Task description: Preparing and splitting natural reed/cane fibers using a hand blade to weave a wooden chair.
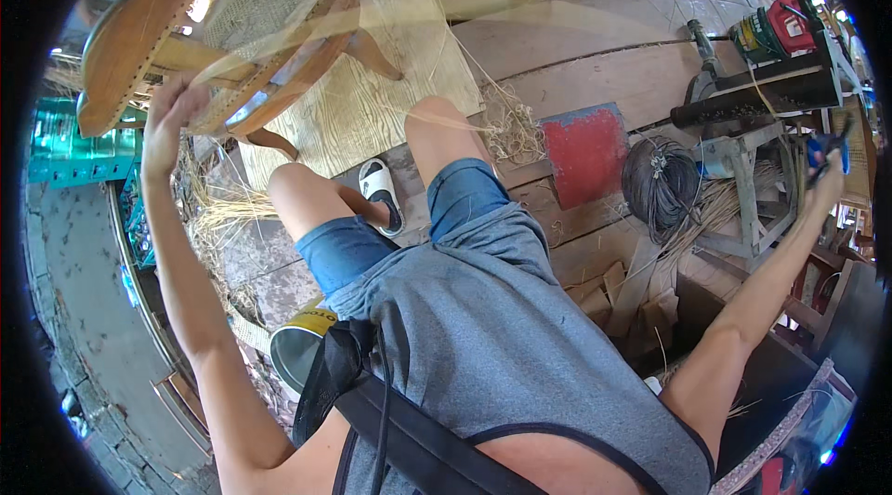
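A wooden chair frame [265,86] with a woven cane panel [260,7] stands tilted at the upper left. Its curved rails have rows of small holes. My left hand [177,105] is raised by the chair's lower rail, its fingers smeared by motion. From near that hand a pale cane strand [409,7] arcs rightward, blurred, over the chair and floor. My right hand [827,177] is stretched far out to the right, closed around a blurred blue-handled tool [819,151] with dark parts. Its exact kind is unclear.
A plywood sheet [418,39] lies under the chair. Loose cane strands [232,209] are scattered nearby. To the right are a red panel [585,153], a coil of dark wire [660,181], a wooden stand [748,188] and a red-and-green can [776,28]. A yellow tin [293,346] sits by my left hip.
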Available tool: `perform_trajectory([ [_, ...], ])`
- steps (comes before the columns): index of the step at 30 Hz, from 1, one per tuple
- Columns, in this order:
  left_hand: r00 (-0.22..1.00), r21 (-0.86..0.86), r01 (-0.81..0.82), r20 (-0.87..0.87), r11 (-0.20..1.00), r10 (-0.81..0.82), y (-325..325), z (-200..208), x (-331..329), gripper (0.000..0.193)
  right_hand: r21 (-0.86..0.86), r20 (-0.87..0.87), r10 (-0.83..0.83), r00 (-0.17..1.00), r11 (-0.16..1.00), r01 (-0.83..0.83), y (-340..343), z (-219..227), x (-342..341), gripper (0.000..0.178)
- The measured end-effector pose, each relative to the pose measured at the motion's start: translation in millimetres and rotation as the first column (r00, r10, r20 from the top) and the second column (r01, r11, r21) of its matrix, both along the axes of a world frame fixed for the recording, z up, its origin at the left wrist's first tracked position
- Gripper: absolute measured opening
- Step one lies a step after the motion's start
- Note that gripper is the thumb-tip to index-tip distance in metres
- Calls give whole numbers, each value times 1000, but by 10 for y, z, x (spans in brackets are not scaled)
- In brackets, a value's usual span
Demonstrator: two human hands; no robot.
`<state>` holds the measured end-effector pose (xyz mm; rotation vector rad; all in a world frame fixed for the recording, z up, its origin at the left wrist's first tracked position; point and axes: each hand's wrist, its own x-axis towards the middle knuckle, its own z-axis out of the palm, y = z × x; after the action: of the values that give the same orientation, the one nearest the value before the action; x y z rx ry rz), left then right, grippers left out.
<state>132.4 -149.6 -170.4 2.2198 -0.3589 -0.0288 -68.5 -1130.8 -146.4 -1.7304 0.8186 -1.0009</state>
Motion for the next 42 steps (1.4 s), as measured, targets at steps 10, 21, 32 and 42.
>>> perform_trajectory([
  [10, 991, 56, 107, -83, 993, -103, -2543, -204, -1222, 13, 757, 157, 750, 643, 327, -566, 4580, -991, -18, 36],
  [21, 840, -63, 253, -480, 965, -252, -1456, -371, -1619, 21, 329, 60, 624, 779, 724, -606, 3315, -523, 1179, 38],
  [32, 639, -469, -219, -732, 855, -238, -2200, -741, -1340, 30, 452, -98, 647, 756, 706, -545, 2867, -828, 970, 33],
  [42, 484, -461, -55, -788, 886, -380, -2829, -1154, -1351, 21, 771, 334, 601, 726, 269, -578, 4818, -1448, 433, 30],
])
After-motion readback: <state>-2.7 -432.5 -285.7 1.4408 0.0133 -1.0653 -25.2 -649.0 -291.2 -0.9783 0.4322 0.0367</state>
